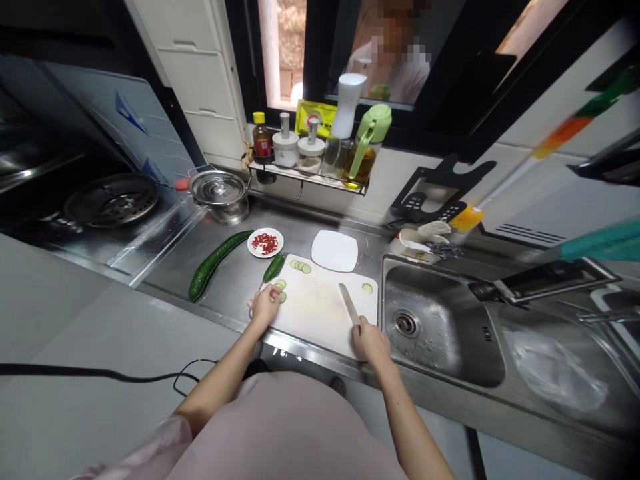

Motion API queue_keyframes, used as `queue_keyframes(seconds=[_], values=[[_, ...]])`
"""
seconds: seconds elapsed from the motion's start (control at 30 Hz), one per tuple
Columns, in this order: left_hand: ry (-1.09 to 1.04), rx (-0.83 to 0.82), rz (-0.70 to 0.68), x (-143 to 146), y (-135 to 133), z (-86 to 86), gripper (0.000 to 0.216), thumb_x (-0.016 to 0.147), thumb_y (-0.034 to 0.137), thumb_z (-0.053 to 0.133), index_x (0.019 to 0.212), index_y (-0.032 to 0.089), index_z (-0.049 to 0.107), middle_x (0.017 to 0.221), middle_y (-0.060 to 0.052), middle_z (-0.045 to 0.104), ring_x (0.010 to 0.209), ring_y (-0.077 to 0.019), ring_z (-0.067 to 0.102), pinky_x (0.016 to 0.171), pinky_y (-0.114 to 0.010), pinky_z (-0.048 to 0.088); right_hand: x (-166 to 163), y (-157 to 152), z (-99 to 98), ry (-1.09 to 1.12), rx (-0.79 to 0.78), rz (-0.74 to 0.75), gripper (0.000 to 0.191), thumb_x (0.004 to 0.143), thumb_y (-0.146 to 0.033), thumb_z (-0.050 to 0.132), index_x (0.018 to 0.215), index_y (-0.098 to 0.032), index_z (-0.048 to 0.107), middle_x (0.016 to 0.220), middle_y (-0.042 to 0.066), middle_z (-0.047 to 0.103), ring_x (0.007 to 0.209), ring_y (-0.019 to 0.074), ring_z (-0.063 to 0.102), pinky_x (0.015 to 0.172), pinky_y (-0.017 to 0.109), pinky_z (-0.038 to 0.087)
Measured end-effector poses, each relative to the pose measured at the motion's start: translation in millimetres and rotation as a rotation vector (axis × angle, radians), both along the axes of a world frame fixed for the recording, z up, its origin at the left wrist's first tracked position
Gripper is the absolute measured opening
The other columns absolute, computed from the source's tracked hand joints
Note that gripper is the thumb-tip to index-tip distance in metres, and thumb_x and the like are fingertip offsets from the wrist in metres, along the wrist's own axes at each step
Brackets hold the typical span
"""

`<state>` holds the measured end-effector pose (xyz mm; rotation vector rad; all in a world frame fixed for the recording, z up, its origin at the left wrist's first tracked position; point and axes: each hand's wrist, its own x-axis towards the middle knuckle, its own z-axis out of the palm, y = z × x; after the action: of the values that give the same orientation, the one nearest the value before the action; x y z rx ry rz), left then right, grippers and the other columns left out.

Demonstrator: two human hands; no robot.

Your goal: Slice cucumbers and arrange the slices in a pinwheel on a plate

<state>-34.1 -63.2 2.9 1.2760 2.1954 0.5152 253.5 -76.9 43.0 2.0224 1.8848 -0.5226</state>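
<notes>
A white cutting board (320,313) lies on the steel counter in front of me. My left hand (264,305) is closed at the board's left edge, its fingers pinched on cucumber slices (281,288). My right hand (369,340) grips the handle of a knife (349,303) whose blade rests flat on the board, pointing away. A cut cucumber piece (273,268) lies at the board's far left corner. A row of slices (300,266) sits at the far edge. One lone slice (367,288) lies at the right.
A whole cucumber (216,261) lies left on the counter, beside a small dish of red chillies (265,242) and an empty white plate (335,251). A sink (440,327) is right of the board. A steel pot (220,190), stove (110,200) and condiment rack (310,175) stand behind.
</notes>
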Motion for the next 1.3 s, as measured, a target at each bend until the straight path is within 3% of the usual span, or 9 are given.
queue_keyframes(seconds=[0.23, 0.93, 1.17, 1.3], values=[[0.039, -0.042, 0.039, -17.8, 8.1, -1.4, 0.016, 0.083, 0.028, 0.057, 0.098, 0.026, 0.063, 0.096, -0.002, 0.071, 0.100, -0.0217, 0.058, 0.088, -0.038, 0.032, 0.3, -0.1, -1.0, -0.009, 0.000, 0.007, 0.033, 0.094, -0.027, 0.031, 0.117, -0.017, 0.053, 0.103, 0.016, 0.069, 0.096, 0.0244, 0.066, 0.076, 0.031, 0.044], [0.128, -0.050, -0.029, -24.4, 7.5, -5.7, 0.018, 0.082, 0.027, 0.055, 0.096, 0.027, 0.067, 0.098, -0.004, 0.069, 0.101, -0.0269, 0.055, 0.087, -0.041, 0.033, -1.0, 0.7, 0.3, -0.004, -0.006, 0.000, 0.035, 0.094, -0.026, 0.031, 0.119, -0.017, 0.052, 0.102, 0.016, 0.069, 0.096, 0.0248, 0.066, 0.076, 0.032, 0.045], [0.110, 0.120, 0.075, -10.3, 10.0, 0.7, 0.029, 0.085, 0.028, 0.051, 0.112, 0.027, 0.062, 0.104, -0.006, 0.066, 0.104, -0.0266, 0.054, 0.089, -0.040, 0.032, -0.3, 1.3, -0.8, 0.007, -0.013, -0.004, 0.034, 0.094, -0.027, 0.031, 0.119, -0.017, 0.052, 0.104, 0.017, 0.069, 0.097, 0.0245, 0.066, 0.077, 0.032, 0.045], [0.106, 0.211, 0.061, 10.7, 19.8, 10.2, 0.032, 0.087, 0.027, 0.048, 0.117, 0.027, 0.060, 0.114, -0.008, 0.062, 0.109, -0.0266, 0.052, 0.091, -0.040, 0.032, 1.0, 0.9, -3.0, 0.009, -0.007, -0.001, 0.035, 0.094, -0.026, 0.031, 0.120, -0.017, 0.052, 0.104, 0.016, 0.069, 0.097, 0.0244, 0.066, 0.077, 0.032, 0.044]])
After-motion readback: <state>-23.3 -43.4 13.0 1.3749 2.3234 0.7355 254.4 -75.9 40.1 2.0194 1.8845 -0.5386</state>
